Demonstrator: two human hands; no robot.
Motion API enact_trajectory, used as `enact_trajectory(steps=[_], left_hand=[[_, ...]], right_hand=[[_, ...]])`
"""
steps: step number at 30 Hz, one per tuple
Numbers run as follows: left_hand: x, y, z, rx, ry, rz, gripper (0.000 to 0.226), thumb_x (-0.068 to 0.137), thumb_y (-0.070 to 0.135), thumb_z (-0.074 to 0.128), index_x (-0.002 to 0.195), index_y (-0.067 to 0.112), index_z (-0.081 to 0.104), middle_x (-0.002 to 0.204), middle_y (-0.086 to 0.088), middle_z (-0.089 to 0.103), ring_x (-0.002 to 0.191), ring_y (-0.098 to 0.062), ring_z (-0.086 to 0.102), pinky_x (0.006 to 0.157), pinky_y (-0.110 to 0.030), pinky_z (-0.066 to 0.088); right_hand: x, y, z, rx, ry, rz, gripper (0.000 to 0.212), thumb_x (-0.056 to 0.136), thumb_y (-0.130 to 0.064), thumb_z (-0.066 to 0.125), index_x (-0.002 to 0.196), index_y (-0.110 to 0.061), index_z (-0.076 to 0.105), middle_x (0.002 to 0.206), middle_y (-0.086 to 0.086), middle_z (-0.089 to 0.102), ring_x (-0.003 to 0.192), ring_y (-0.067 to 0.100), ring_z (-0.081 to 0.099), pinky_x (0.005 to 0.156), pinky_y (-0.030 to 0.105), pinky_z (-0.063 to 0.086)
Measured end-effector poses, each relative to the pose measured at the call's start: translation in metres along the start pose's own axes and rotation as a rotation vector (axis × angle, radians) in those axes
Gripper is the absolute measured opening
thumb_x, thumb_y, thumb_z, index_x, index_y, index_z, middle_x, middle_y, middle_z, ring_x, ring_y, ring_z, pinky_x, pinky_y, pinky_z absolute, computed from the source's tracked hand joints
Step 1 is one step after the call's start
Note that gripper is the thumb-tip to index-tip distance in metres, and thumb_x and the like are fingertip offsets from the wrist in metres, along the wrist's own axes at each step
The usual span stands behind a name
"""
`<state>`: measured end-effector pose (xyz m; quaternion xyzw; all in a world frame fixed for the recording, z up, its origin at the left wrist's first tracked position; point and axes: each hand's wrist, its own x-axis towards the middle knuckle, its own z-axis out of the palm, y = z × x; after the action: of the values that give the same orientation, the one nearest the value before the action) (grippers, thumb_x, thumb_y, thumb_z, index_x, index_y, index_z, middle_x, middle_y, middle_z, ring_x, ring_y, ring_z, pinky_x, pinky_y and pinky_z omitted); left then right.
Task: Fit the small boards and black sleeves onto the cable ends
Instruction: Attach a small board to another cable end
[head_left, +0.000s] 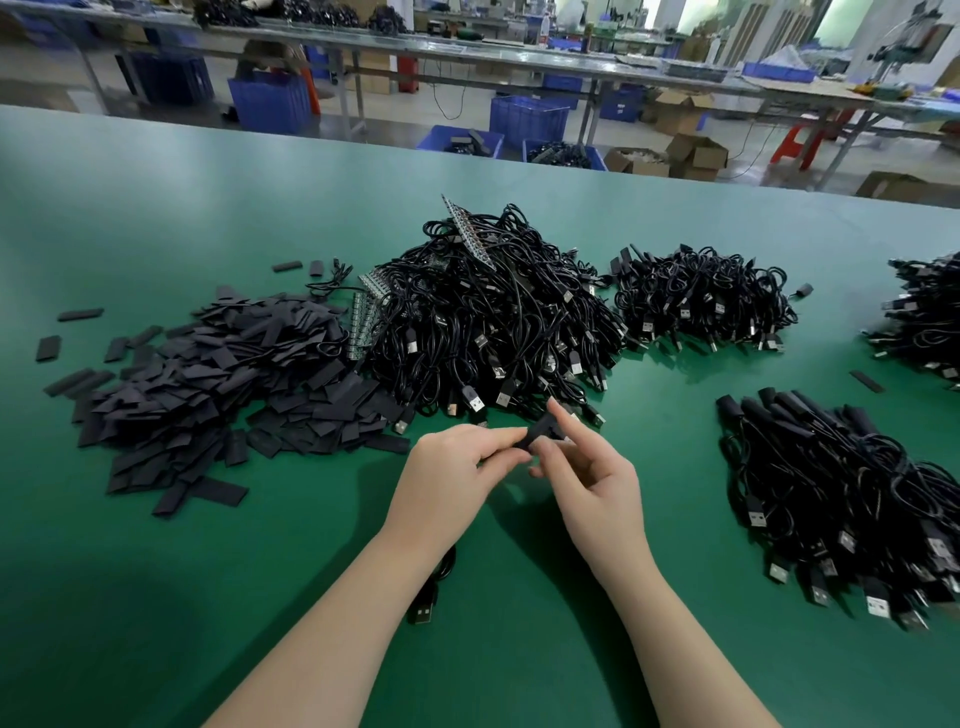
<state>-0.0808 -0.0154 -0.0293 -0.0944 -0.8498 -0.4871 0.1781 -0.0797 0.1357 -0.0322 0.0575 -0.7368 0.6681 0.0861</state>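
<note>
A black sleeve (540, 435) is pinched between both hands just above the worktop (156, 597). The left hand (457, 467) has its thumb and fingertips closed on the sleeve's near end, and the right hand (587, 483) pinches the far end, index finger raised over it. Whether a board is already inside can't be told, since the fingers hide that part.

Looks like the sleeve is being slid over a cable end. A cable (434, 587) trails under the left forearm, its USB plug (422, 610) lying flat on the worktop. For this step, the sleeve mouth is best squeezed at its edges so the flat tube pops open, then pushed on straight; if it's tilted, a board corner would probably snag.

Further out, the loose pile of sleeves (208, 384) sits to the left, the big heap of cables (493, 317) lies right behind the hands with board strips (470, 234) poking out, and a stack that seems already sleeved (831, 467) is kept to the right.
</note>
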Motion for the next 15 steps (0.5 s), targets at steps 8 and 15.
enact_trajectory(steps=[8,15], left_hand=[[-0.0013,0.0012,0.0020,0.040,-0.038,0.037,0.030,0.086,0.013,0.070,0.112,0.028,0.073,0.096,0.012,0.072,0.090,0.000,0.063,0.079,-0.018,0.051],[-0.0021,0.0012,0.0044,0.034,-0.037,0.049,0.037,0.085,0.015,0.070,0.117,0.033,0.070,0.097,0.021,0.067,0.092,0.005,0.062,0.082,-0.017,0.051]], right_hand=[[-0.0017,0.0045,0.0042,-0.026,-0.068,0.015,0.053,0.096,-0.020,0.064,0.129,-0.059,0.047,0.091,-0.011,0.075,0.083,0.018,0.068,0.077,0.021,0.053],[0.0004,0.0035,0.0018,-0.103,-0.060,0.044,0.017,0.096,-0.023,0.064,0.086,-0.033,0.073,0.080,0.001,0.073,0.075,0.010,0.064,0.070,0.035,0.051]])
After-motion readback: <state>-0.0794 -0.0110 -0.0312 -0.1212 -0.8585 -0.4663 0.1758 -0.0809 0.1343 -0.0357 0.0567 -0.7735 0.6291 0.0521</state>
